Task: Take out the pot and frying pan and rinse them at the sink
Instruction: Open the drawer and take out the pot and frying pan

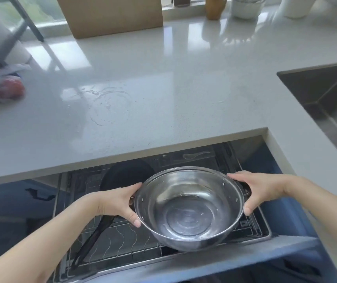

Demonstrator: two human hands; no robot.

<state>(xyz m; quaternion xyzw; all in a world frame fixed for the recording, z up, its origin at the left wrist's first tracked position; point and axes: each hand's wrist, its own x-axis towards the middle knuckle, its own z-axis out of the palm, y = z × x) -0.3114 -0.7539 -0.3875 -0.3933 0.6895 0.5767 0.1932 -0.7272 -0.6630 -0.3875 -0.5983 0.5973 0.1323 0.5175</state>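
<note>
- The pot (190,209) is shiny metal, so it is hard and stiff and will not bend. It looks empty, so I think it is not very heavy.
- It has wet spots inside, so it may be slippery. The best places to hold it are the two dark handles, one on each side.
- The left hand (116,203) is wrapped around the handle on the pot's left side, fingers closed on it.
- The right hand (259,188) is wrapped around the handle on the pot's right side, fingers closed on it too.
- The pot is round and wide like a big bowl, silver all over, with little rivets near the rim. It tips a bit toward the person.
- The pot is held up just above the pulled-out drawer rack (251,240).
- The black frying pan (126,176) lies in the rack, behind and to the left of the pot, with its long handle pointing toward the person.
- The sink (322,94) is far behind and to the right of the pot.
</note>
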